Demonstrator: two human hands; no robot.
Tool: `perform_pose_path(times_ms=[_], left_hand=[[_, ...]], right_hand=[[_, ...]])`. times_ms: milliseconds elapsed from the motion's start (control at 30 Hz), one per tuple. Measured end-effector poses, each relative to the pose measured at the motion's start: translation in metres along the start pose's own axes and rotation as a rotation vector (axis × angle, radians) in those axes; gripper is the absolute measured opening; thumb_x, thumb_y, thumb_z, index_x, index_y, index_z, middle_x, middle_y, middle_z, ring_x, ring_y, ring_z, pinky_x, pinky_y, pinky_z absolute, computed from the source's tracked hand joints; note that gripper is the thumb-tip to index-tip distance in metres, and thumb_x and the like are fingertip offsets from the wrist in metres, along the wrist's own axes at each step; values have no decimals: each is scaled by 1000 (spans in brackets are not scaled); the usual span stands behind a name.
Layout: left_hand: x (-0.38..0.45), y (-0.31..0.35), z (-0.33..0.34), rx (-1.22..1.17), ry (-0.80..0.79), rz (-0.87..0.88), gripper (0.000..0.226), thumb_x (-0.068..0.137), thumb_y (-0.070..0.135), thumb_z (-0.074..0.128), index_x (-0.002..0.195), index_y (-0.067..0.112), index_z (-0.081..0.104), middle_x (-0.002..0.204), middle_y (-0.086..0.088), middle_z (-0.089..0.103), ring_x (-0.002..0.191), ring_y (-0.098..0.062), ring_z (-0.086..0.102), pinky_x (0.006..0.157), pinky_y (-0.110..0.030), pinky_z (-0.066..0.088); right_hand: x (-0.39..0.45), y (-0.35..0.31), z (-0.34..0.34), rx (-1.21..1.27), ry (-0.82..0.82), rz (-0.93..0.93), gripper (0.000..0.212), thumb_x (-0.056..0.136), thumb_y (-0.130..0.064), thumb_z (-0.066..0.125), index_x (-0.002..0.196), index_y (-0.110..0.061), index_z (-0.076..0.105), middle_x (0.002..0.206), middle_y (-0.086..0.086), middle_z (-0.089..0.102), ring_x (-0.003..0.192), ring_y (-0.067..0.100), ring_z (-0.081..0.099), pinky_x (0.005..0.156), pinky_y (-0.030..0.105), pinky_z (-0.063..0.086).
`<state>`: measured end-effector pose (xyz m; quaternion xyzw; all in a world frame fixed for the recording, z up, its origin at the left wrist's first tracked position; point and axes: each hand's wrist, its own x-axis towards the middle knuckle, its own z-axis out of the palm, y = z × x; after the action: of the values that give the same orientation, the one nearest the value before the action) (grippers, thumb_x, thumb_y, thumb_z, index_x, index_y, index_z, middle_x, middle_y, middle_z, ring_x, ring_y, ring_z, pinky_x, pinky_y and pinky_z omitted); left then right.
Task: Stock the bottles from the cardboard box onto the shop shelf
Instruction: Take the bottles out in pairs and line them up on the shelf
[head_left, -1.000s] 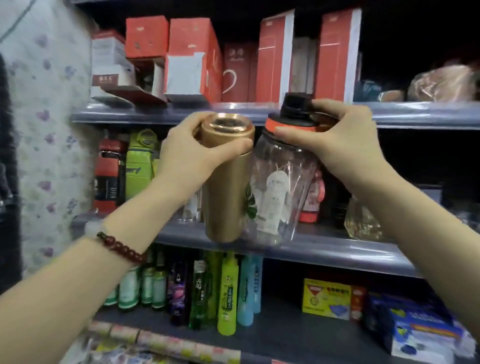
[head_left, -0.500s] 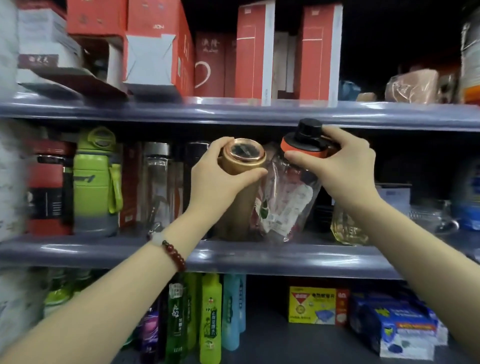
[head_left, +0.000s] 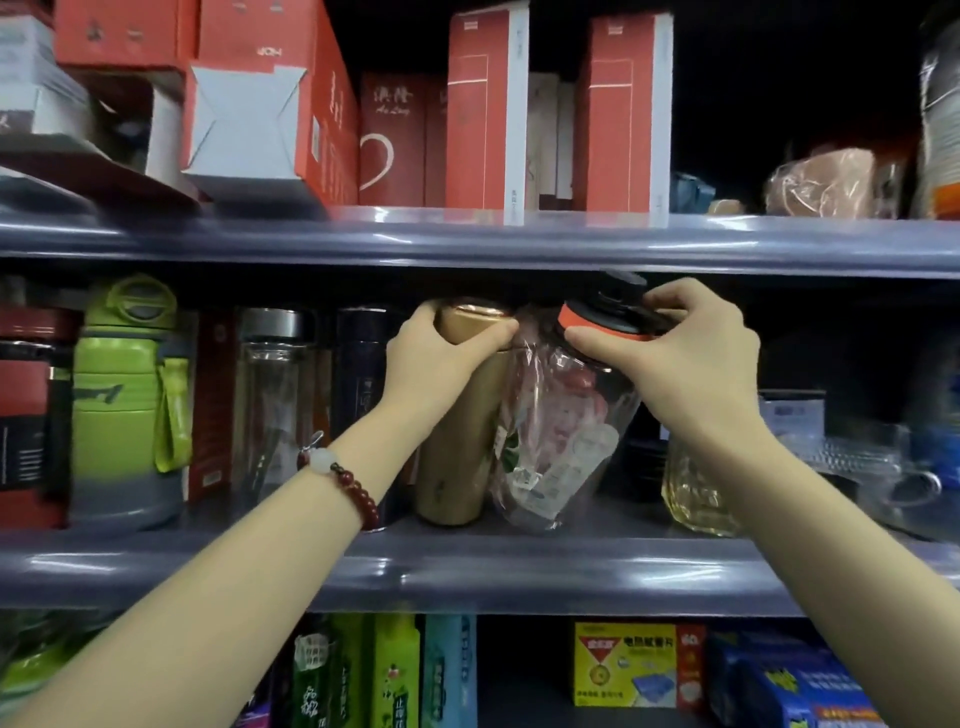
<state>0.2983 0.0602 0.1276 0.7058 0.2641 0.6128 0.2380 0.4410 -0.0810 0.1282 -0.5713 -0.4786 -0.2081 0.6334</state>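
My left hand (head_left: 434, 358) grips the top of a gold metal bottle (head_left: 457, 447) that stands on the middle shelf (head_left: 467, 566). Right beside it, my right hand (head_left: 680, 358) holds the orange-and-black lid of a clear plastic bottle (head_left: 561, 441) wrapped in film; the bottle leans slightly and its base rests on the same shelf. The two bottles touch each other. The cardboard box is out of view.
Left of the gold bottle stand a dark bottle (head_left: 363, 374), a clear glass bottle (head_left: 270, 400), a green bottle (head_left: 127, 400) and a red one (head_left: 26, 415). Glassware (head_left: 696, 493) sits to the right. Red boxes (head_left: 483, 114) fill the upper shelf, spray bottles and packets the lower.
Both hands carried the bottles forward and down into the middle shelf; the bottles now rest on it. The view has moved closer and shifted right.
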Motion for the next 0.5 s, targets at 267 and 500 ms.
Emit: perform_pose_path(times_ms=[267,500], left_hand=[[4,-2,11,-21,36,-13,67,58,63,75,112,24,65,102,10,69,99,-10,63,89,-32,53],[9,-9,11,-104,60,-101,78,55,70,70,118,24,63,108,7,68,106,-14,61,93,-33,52]], right_hand=[[12,23,-12,87,101,204,44,53,-57,84,77,-29,61,82,-10,64,91,15,63,86,36,54],[31,20,21,245,-22,184,82,41,-58,87,112,-24,62,106,-5,69,99,16,66,89,39,55]])
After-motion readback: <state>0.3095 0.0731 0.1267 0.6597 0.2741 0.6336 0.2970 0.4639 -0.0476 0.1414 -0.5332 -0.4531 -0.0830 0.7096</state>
